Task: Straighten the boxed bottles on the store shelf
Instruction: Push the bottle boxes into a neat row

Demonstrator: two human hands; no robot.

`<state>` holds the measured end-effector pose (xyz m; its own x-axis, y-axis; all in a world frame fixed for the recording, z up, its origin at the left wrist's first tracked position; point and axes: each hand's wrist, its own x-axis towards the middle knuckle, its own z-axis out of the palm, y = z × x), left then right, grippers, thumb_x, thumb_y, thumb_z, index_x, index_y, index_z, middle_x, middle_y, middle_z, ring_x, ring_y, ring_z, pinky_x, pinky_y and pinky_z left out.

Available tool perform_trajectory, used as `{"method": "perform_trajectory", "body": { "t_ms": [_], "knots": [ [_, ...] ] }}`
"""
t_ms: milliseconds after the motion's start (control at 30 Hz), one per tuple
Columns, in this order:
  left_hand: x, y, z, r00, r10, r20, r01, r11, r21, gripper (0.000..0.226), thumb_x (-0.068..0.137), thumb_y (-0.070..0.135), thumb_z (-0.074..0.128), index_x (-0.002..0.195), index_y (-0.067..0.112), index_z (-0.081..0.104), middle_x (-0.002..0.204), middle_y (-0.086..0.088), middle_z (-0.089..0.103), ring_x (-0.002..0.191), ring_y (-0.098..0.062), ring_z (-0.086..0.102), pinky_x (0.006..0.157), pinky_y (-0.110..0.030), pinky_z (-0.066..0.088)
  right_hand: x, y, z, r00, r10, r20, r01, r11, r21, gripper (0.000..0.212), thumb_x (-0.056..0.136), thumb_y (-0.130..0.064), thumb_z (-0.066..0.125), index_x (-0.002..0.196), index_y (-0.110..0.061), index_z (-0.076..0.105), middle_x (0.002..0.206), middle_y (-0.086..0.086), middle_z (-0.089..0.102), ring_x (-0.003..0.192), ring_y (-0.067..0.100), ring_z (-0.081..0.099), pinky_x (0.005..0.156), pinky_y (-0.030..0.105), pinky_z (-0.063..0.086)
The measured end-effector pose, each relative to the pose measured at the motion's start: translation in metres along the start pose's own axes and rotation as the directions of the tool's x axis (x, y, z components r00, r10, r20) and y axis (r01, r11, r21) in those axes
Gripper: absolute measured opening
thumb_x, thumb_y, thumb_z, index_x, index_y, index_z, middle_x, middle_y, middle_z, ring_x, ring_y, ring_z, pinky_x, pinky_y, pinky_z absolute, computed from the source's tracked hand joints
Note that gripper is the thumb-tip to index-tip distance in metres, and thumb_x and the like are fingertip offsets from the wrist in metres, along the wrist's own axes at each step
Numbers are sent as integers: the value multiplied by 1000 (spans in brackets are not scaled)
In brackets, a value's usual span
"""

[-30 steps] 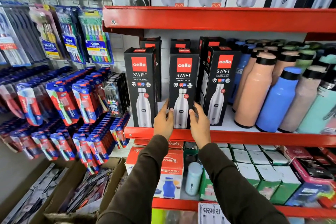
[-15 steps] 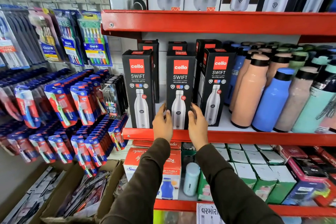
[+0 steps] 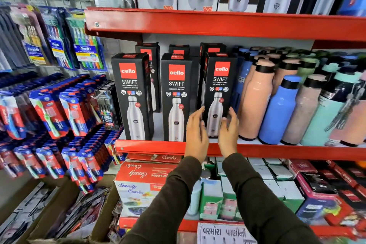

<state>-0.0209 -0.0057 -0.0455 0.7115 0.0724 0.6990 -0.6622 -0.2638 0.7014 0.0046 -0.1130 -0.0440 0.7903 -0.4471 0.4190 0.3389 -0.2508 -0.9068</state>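
Three black boxed bottles stand in the front row on the red shelf (image 3: 150, 147): a left box (image 3: 130, 93), a middle box (image 3: 176, 89) and a right box (image 3: 219, 85). The right box is turned slightly, showing its left side. My left hand (image 3: 196, 132) is at that box's lower left edge and my right hand (image 3: 228, 130) at its lower right edge. Fingers lie along its sides and thumbs on its front. More black boxes (image 3: 147, 53) stand behind, mostly hidden.
Loose peach (image 3: 255, 101), blue (image 3: 277, 109) and mint bottles crowd the shelf right of the boxes. Another red shelf (image 3: 198, 24) hangs just above. Toothbrush packs (image 3: 65, 109) hang at the left. Boxed goods (image 3: 142, 182) fill the shelf below.
Both hands have left the middle box and moved right to the right box. The view has also shifted, so the boxes sit further left in the frame.
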Motion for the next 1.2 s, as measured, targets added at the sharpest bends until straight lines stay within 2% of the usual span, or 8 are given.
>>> {"method": "perform_trajectory", "body": {
  "t_ms": [67, 200, 367, 467, 600, 933, 1100, 1200],
  "knots": [
    [4, -3, 14, 995, -93, 39, 93, 996, 5, 46, 104, 12, 34, 150, 16, 35, 153, 1, 40, 143, -10, 36, 118, -19, 26, 11, 4, -4, 997, 40, 69, -37, 999, -38, 49, 103, -8, 39, 152, -9, 31, 157, 13, 34, 145, 24, 35, 120, 36, 27],
    [21, -19, 31, 932, -354, 81, 350, 935, 62, 54, 104, 10, 35, 155, 6, 18, 163, -10, 22, 152, -20, 20, 114, -14, 10, 28, 11, -8, 982, 87, 168, -64, 988, -137, 54, 102, -7, 39, 154, -7, 25, 160, 13, 32, 147, 26, 32, 121, 36, 25],
    [32, -30, 38, 871, -474, 129, 474, 880, 36, 53, 104, 18, 38, 155, 12, 23, 159, -8, 33, 148, -22, 31, 117, -25, 22, 35, 19, -13, 957, 132, 259, -85, 979, -186, 51, 104, -14, 41, 153, -8, 28, 159, 13, 35, 147, 27, 33, 120, 36, 25],
    [33, -33, 38, 869, -485, 100, 485, 874, 24, 51, 103, 20, 43, 152, 16, 32, 149, -10, 49, 138, -24, 47, 107, -22, 34, 37, 20, -15, 958, 130, 254, -85, 980, -182, 50, 103, -16, 43, 152, -9, 33, 156, 13, 41, 143, 28, 39, 119, 41, 30],
    [30, -35, 35, 876, -477, 73, 477, 879, 24, 47, 101, 22, 47, 148, 18, 40, 143, -10, 56, 133, -24, 52, 106, -24, 37, 33, 23, -19, 961, 110, 253, -64, 981, -181, 50, 102, -18, 47, 150, -11, 36, 153, 12, 45, 141, 27, 43, 117, 41, 34],
    [12, -32, 22, 904, -423, 69, 420, 906, 50, 47, 100, 27, 48, 147, 22, 41, 139, -8, 60, 128, -21, 56, 101, -22, 38, 8, 22, -29, 972, 67, 227, -32, 987, -157, 49, 102, -26, 50, 148, -17, 39, 151, 8, 47, 140, 23, 43, 107, 25, 32],
    [2, -25, 20, 910, -407, 75, 407, 913, 18, 46, 100, 26, 48, 146, 23, 42, 138, -6, 61, 128, -18, 57, 106, -25, 40, 0, 18, -34, 971, 32, 236, 3, 989, -145, 47, 102, -22, 48, 148, -18, 40, 149, 6, 51, 137, 22, 48, 116, 41, 37],
    [2, -22, 20, 913, -401, 69, 401, 916, 12, 46, 100, 25, 48, 146, 24, 43, 136, -5, 63, 125, -17, 58, 105, -25, 41, -2, 17, -35, 970, 34, 242, 1, 989, -146, 47, 102, -22, 48, 148, -18, 39, 148, 5, 51, 135, 22, 49, 115, 41, 38]
  ]
}}
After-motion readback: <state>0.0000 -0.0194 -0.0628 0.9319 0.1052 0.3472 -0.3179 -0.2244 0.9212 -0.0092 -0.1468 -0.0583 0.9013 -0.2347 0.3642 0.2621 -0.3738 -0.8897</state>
